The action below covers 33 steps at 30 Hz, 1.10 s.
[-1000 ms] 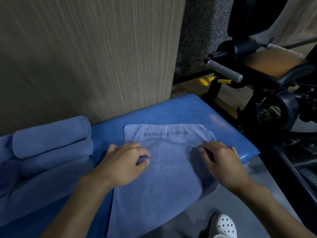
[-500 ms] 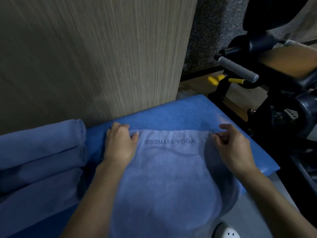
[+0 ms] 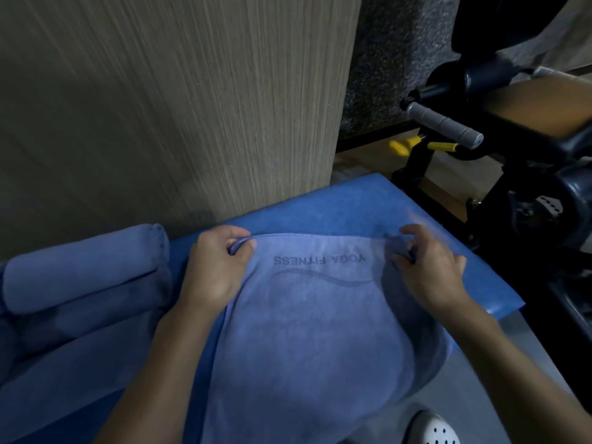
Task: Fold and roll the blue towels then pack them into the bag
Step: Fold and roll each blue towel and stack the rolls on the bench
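Towel (image 3: 314,331) in light blue lay flat on the blue bench (image 3: 352,206). It sat near the right end of the bench. Its far edge lay across the bench top, and its near end hung down over the front edge of the bench. Dark letters on it said "YOGA FITNESS", upside down from where the person stood, with a wavy line under the words.

Both hands held the far edge of that towel. The left hand (image 3: 213,267) pinched the far left corner, with the thumb and fingers curled round the hem. The right hand (image 3: 429,270) pinched the far right corner the same way, and the cloth bunched up a little under its fingers. The edge between the two hands was lifted just off the bench top.

Rolled towels (image 3: 83,264) of the same blue lay on the left part of the bench. They were stacked side by side and touching each other. The top roll sat close to the left hand but did not touch it.

A wooden wall panel (image 3: 176,107) stood right behind the bench. A black gym machine (image 3: 528,187) stood past the right end of the bench. It had a grey handle grip (image 3: 445,121), a brown pad (image 3: 538,104) and small yellow parts (image 3: 400,145). A white shoe (image 3: 439,429) with little holes showed on the grey floor below the front edge of the bench, under the hanging end of the towel.
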Each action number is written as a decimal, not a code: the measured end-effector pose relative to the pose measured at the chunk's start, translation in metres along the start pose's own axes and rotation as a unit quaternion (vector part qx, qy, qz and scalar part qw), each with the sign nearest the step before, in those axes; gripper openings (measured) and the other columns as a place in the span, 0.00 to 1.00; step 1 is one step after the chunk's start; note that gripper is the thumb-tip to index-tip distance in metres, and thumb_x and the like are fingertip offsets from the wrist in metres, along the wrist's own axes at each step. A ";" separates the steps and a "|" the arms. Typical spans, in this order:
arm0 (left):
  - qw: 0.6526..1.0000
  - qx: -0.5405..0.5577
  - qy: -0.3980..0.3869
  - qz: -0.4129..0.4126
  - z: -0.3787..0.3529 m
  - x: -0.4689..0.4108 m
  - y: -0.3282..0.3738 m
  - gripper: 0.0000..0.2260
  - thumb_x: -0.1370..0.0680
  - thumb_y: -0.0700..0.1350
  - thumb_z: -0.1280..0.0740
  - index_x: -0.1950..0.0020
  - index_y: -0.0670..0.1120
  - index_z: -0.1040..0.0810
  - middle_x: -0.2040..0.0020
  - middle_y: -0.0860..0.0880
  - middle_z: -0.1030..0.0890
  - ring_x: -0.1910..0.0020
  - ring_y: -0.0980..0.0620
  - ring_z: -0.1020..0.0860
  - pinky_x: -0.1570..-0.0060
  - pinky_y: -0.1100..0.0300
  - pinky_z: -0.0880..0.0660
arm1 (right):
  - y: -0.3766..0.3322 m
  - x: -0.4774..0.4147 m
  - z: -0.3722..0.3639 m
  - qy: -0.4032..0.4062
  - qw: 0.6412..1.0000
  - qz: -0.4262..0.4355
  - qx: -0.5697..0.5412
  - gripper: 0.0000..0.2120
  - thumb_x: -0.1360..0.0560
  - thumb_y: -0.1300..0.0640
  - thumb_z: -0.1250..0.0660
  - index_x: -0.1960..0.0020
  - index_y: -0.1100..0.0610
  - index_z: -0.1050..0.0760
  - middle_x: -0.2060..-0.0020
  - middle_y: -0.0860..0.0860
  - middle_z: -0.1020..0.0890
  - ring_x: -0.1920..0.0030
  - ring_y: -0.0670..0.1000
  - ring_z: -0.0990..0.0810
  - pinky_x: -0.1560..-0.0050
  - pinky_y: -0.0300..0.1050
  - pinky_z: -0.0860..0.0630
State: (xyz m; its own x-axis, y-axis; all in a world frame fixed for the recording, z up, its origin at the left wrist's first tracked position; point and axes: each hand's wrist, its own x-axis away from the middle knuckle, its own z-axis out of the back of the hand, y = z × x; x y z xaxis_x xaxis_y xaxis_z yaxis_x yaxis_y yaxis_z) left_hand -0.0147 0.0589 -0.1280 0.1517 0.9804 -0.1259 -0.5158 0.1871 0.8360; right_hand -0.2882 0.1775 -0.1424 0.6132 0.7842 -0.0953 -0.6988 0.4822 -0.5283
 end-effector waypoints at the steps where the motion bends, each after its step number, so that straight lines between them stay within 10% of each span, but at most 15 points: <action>1: 1.000 -0.001 -0.006 -0.011 0.001 0.002 0.000 0.05 0.24 0.41 0.30 0.60 0.46 0.19 0.66 0.46 0.19 0.65 0.53 0.23 0.60 0.53 0.25 | -0.001 0.001 0.000 0.006 1.000 -0.006 -0.010 0.13 0.26 0.57 0.32 0.42 0.50 0.25 0.55 0.47 0.21 0.43 0.57 0.25 0.51 0.46 0.46; 4: 1.000 0.009 -0.006 -0.027 0.006 0.010 0.006 0.07 0.24 0.42 0.29 0.61 0.45 0.19 0.65 0.43 0.18 0.66 0.55 0.24 0.62 0.56 0.26 | -0.004 0.000 0.005 0.038 0.999 0.009 -0.018 0.09 0.25 0.57 0.34 0.64 0.57 0.28 0.69 0.48 0.25 0.55 0.56 0.25 0.55 0.47 0.43; 10: 0.999 0.033 0.001 0.016 0.024 0.010 0.007 0.08 0.24 0.43 0.29 0.59 0.39 0.18 0.63 0.37 0.18 0.65 0.54 0.24 0.63 0.59 0.29 | -0.001 0.004 0.042 -0.018 0.945 -0.049 -0.324 0.09 0.24 0.58 0.31 0.59 0.62 0.23 0.69 0.53 0.24 0.68 0.48 0.28 0.66 0.45 0.32; 17: 0.993 -0.099 -0.064 -0.027 0.021 0.011 -0.014 0.05 0.27 0.41 0.26 0.63 0.48 0.17 0.64 0.52 0.19 0.63 0.55 0.21 0.62 0.58 0.27 | 0.021 0.015 0.033 -0.022 0.995 0.044 -0.088 0.12 0.27 0.62 0.30 0.68 0.57 0.27 0.73 0.51 0.25 0.70 0.50 0.28 0.66 0.42 0.33; 25: 0.992 -0.104 -0.051 -0.056 0.006 0.015 -0.011 0.01 0.27 0.36 0.26 0.58 0.42 0.15 0.53 0.53 0.22 0.52 0.59 0.24 0.56 0.82 0.36 | 0.023 0.007 0.023 -0.013 0.997 0.051 -0.056 0.05 0.31 0.62 0.26 0.62 0.58 0.21 0.68 0.52 0.20 0.64 0.52 0.23 0.67 0.37 0.34; 33: 0.991 -0.102 -0.047 -0.073 -0.001 0.009 -0.016 0.10 0.28 0.38 0.25 0.64 0.52 0.19 0.62 0.50 0.21 0.63 0.56 0.23 0.62 0.72 0.31 | 0.020 0.008 0.024 -0.017 0.992 0.014 -0.121 0.07 0.30 0.63 0.25 0.63 0.56 0.22 0.65 0.47 0.18 0.63 0.41 0.22 0.65 0.29 0.30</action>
State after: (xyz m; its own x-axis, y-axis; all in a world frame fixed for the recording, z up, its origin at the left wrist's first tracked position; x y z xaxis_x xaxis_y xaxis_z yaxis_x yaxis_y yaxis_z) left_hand -0.0060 0.0648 -0.1427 0.3093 0.9339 -0.1795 -0.6412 0.3441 0.6859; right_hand -0.3063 0.2028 -0.1330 0.5793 0.8105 -0.0860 -0.6033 0.3555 -0.7139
